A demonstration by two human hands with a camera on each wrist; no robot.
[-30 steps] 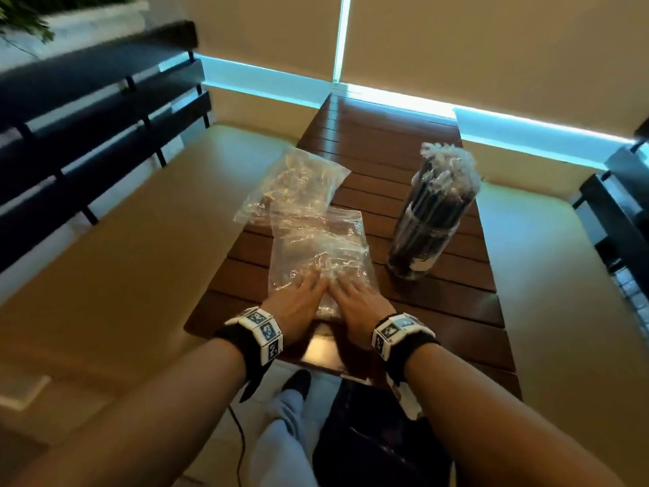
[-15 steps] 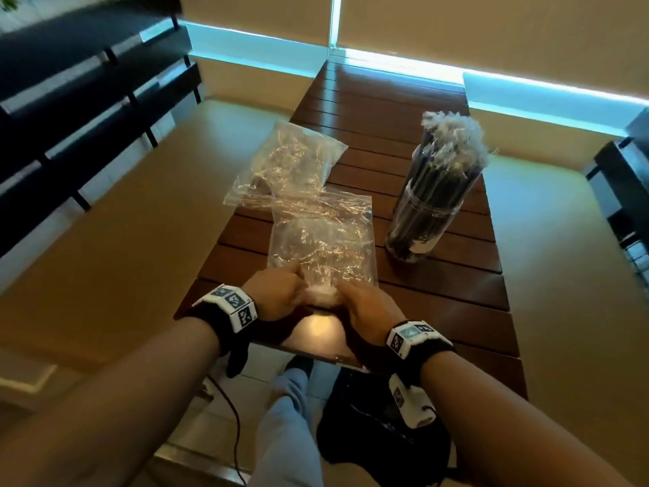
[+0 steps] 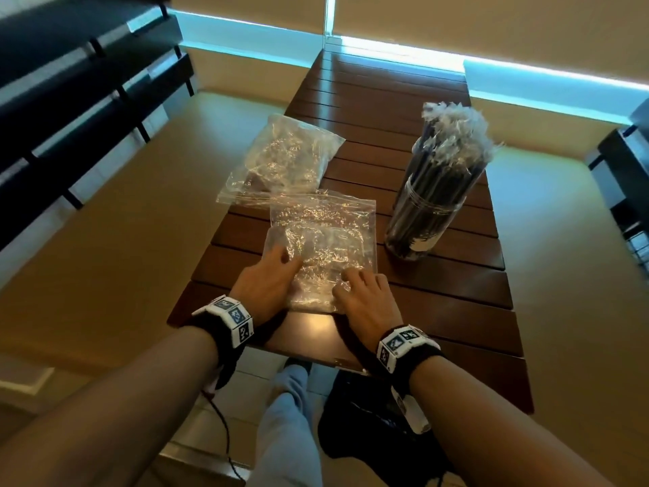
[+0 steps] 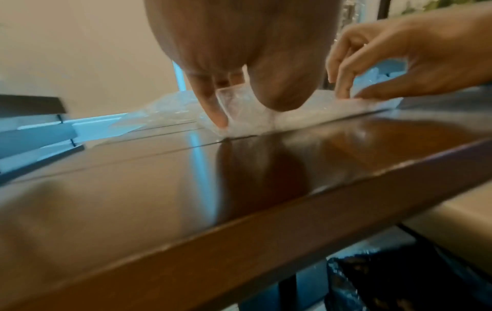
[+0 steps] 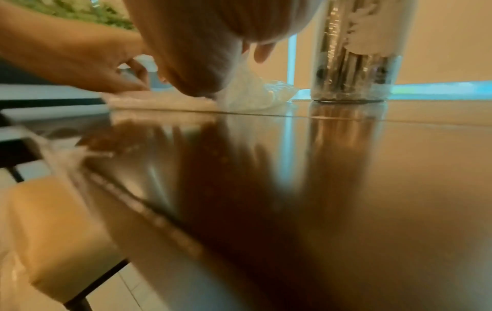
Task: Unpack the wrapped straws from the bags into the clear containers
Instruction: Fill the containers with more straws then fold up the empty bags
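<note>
Two clear plastic bags lie on the dark slatted table [image 3: 439, 286]. The near bag [image 3: 323, 247] is crumpled, and its near part is folded forward over itself. My left hand [image 3: 277, 272] pinches the fold's left side between thumb and fingers [image 4: 221, 120]. My right hand [image 3: 354, 286] grips the right side with curled fingers, and plastic rises under its palm [image 5: 229, 84]. The far bag [image 3: 284, 159] lies flat beyond, untouched. A clear container [image 3: 428, 212] packed with dark wrapped straws stands upright to the right, also seen in the right wrist view [image 5: 354, 63].
Beige bench seats [image 3: 105, 240] flank the table on both sides. A black slatted backrest [image 3: 70, 100] runs along the left, and a dark chair [image 3: 625, 170] stands at the right. Below the table's near edge are a black bag [image 3: 368, 416] and my leg [image 3: 288, 416].
Both hands took hold of the near bag's front edge and carried it forward, folding the bag over itself. The hands now sit further up the bag and wider apart.
</note>
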